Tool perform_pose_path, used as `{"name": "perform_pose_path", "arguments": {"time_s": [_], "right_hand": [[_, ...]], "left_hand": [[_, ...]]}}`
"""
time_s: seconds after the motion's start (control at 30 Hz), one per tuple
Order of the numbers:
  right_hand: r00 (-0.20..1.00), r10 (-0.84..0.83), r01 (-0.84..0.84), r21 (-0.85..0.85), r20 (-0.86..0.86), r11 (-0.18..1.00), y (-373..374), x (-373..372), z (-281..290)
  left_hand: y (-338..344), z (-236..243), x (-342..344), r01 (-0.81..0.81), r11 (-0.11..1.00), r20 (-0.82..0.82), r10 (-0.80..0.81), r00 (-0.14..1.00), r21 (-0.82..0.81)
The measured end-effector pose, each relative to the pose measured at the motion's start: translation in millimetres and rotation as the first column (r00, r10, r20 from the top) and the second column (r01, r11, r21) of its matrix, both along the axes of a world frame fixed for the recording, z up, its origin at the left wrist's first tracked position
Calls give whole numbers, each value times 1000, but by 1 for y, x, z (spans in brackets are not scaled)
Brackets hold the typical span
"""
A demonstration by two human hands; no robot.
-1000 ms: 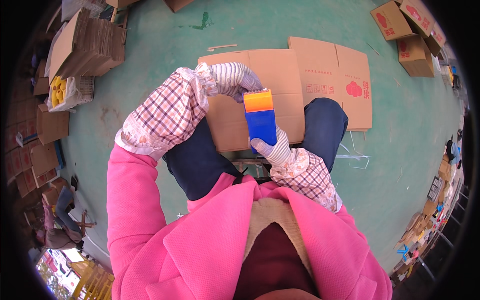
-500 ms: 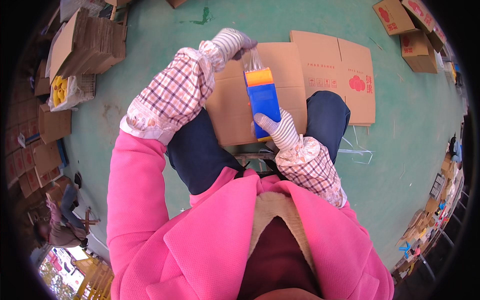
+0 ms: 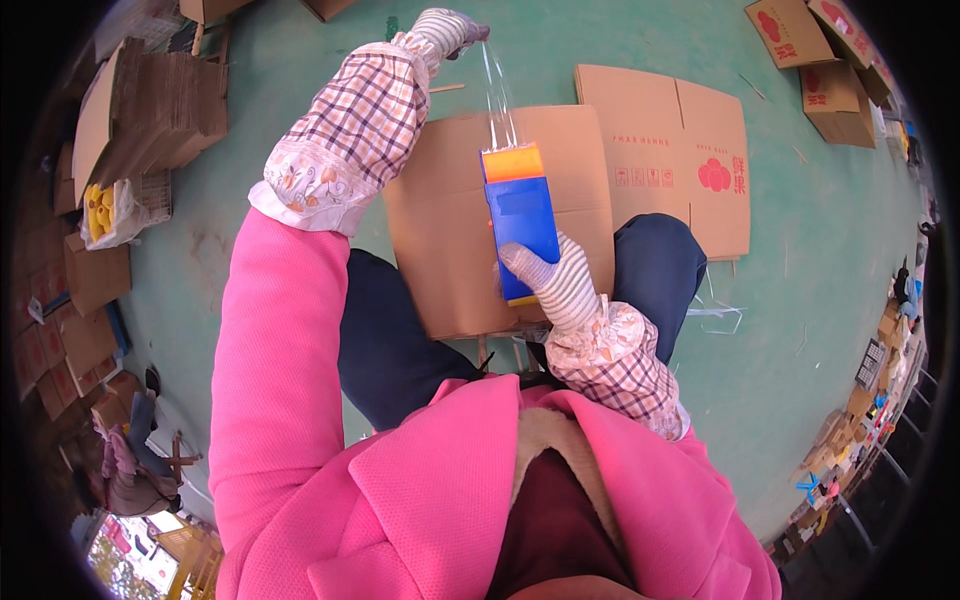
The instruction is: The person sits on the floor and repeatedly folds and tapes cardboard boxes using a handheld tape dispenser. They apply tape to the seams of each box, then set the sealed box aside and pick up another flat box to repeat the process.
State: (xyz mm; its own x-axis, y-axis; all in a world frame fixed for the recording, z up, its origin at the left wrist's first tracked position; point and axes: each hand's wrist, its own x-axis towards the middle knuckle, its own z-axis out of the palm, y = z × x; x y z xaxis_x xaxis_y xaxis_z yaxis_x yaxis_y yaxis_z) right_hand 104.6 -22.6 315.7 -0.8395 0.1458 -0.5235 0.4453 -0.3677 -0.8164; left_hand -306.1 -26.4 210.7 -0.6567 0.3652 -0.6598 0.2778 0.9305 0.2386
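My right hand (image 3: 562,282), in a striped glove, grips the lower end of a blue and orange tape dispenser (image 3: 522,208). From its orange end a strip of clear tape (image 3: 497,95) runs taut, away from me, to my left hand (image 3: 452,32). The gloved fingers of that hand are pinched on the tape's loose end, beyond the far edge of the cardboard. Beneath the dispenser a flattened cardboard box (image 3: 440,200) lies between my knees. Checked sleeve covers reach over both forearms.
A printed flat cardboard box (image 3: 690,130) lies beyond my right knee on the green floor (image 3: 800,250). Stacked flat cardboard (image 3: 170,110) stands far left, beside a crate with yellow items (image 3: 101,210). Made-up boxes (image 3: 800,50) sit far right. Another person (image 3: 135,450) is at lower left.
My left hand has moved farther away, drawing out a longer strip of tape. The dispenser in my right hand has shifted slightly nearer to me in the picture.
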Motion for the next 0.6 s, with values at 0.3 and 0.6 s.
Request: {"name": "perform_pose_path", "arguments": {"time_s": [0.3,0.6], "right_hand": [[994,34,-23,-112,101,993,1,-15,13],[983,31,10,-223,179,975,-1,-14,22]], "left_hand": [[-11,-97,12,59,980,274,-4,962,-191],[-16,-113,42,228,944,315,-147,938,-240]]}}
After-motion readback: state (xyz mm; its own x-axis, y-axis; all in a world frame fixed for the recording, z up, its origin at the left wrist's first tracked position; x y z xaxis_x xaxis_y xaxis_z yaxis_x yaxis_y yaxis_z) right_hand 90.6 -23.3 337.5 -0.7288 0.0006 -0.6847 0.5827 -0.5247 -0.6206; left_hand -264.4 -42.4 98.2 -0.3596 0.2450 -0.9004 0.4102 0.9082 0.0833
